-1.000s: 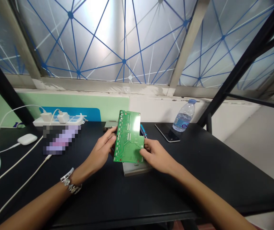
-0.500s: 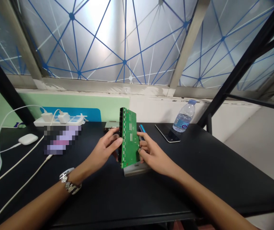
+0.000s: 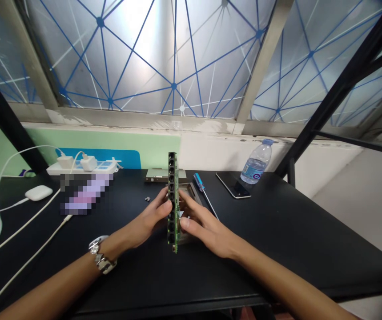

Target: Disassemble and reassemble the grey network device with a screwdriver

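Note:
A green circuit board with a row of black network ports is held upright above the table, nearly edge-on, its ports towards me. My left hand grips its left side, the thumb against the ports and the fingers behind. On the other side, my right hand has its fingertips and thumb at the board's right edge, partly hidden. Below and behind the board lies an open grey metal case, mostly covered by the hands. A blue-handled screwdriver rests to the right of the case.
A flat metal cover lies at the back, with a few small screws in front. On the right are a phone and a water bottle. White cables, an earbud case and a power strip occupy the left.
The board has turned from showing its green flat face to nearly edge-on, ports facing me, and come slightly lower. My right hand has shifted left; the screwdriver and screws are now uncovered.

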Tool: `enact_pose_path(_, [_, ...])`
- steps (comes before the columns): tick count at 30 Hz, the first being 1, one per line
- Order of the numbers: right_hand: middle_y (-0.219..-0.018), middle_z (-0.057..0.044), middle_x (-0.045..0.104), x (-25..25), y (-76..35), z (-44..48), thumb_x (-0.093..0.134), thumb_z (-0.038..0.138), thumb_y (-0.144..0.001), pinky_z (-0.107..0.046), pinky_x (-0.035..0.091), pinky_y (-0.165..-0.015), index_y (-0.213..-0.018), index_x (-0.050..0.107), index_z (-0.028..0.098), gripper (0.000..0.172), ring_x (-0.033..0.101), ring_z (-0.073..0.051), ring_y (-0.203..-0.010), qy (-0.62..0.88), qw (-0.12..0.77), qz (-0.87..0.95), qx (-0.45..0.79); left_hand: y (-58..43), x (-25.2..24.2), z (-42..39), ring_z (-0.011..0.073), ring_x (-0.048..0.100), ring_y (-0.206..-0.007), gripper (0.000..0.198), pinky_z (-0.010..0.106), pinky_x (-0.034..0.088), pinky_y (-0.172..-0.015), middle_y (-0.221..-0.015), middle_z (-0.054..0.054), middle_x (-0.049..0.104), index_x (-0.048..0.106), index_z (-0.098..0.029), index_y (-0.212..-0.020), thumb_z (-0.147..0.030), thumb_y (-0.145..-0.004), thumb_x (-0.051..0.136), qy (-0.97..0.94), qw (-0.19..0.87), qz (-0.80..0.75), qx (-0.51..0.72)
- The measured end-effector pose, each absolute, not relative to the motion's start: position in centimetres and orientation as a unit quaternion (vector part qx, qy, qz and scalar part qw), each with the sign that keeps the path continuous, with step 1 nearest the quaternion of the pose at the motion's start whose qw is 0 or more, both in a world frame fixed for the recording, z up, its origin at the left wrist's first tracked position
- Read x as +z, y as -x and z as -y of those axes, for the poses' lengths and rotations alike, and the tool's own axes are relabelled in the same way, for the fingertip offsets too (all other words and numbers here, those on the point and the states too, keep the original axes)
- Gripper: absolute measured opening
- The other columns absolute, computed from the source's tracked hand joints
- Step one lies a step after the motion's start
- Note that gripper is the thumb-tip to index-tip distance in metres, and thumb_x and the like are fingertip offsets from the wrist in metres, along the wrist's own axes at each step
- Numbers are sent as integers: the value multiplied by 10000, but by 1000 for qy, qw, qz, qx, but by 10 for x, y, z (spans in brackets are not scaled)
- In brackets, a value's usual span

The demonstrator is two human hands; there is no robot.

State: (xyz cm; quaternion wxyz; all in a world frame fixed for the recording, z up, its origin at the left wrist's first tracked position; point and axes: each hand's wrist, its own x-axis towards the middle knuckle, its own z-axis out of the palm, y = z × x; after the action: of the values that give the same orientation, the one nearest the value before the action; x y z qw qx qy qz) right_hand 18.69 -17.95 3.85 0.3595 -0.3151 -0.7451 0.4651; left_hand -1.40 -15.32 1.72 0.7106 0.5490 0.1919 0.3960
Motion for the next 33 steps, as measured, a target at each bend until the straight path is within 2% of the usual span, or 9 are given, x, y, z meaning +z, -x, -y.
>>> enact_pose_path(3, [-1186,-75,596,38,-185,180,605,474,-916,-356,513,-792,-1549,285,305,730,586,-195,-877,309,364,756,447,14,17,152,328,499,-1294,623,461,348,-1104,-1388,110,563,417,-275,-1451,-534,-911,589,-572,671,-217,418])
enact_pose_path(6, [-1182,-74,590,38,-182,179,646,445,-892,-343,514,-767,-1547,284,297,763,587,-182,-850,309,367,757,444,13,19,153,339,454,-1335,611,454,354,-1097,-1383,112,558,421,-278,-1443,-517,-910,598,-588,645,-233,429])
enact_pose_path(12, [-1058,-68,619,38,-180,179,697,426,-853,-328,513,-747,-1540,299,246,814,606,-202,-890,319,369,752,443,8,22,155,327,514,-1268,563,422,418,-1024,-1374,119,546,436,-252,-1403,-459,-912,619,-596,629,-241,437])
enact_pose_path(17, [-1181,-94,615,41,-181,178,707,427,-848,-317,519,-729,-1542,303,249,822,630,-193,-874,337,358,741,457,7,26,154,302,526,-1250,498,414,406,-1042,-1391,114,531,452,-233,-1373,-443,-941,583,-633,585,-260,435])
enact_pose_path(19, [-1143,-87,637,43,-183,177,721,421,-839,-320,518,-736,-1538,315,241,828,633,-195,-870,337,354,736,469,8,28,154,302,520,-1254,505,423,400,-1053,-1399,116,525,458,-230,-1367,-447,-933,596,-652,566,-267,428])
enact_pose_path(22, [-981,-58,675,44,-185,176,707,408,-858,-339,512,-775,-1499,397,212,738,629,-202,-866,326,353,727,491,9,29,154,306,511,-1263,496,433,413,-1041,-1425,113,504,467,-244,-1366,-468,-938,579,-643,574,-272,428])
enact_pose_path(28, [-1136,-68,664,50,-192,173,662,367,-899,-373,497,-871,-1373,558,206,511,615,-175,-857,311,381,699,519,15,31,149,313,599,-1095,554,425,511,-822,-1419,142,494,482,-236,-1365,-607,-960,407,-570,642,-295,419])
enact_pose_path(31, [-1082,-63,682,53,-199,167,650,342,-906,-369,496,-882,-1308,613,188,433,618,-177,-870,308,401,684,525,18,36,144,319,619,-1027,651,407,520,-747,-1371,173,509,513,-187,-1334,-676,-914,420,-549,646,-324,421])
enact_pose_path(33, [-991,-53,692,52,-203,163,634,338,-911,-337,514,-816,-1253,647,175,379,614,-170,-838,323,408,679,518,19,39,141,316,627,-991,681,388,519,-704,-1330,181,523,536,-169,-1312,-695,-892,439,-541,640,-340,427])
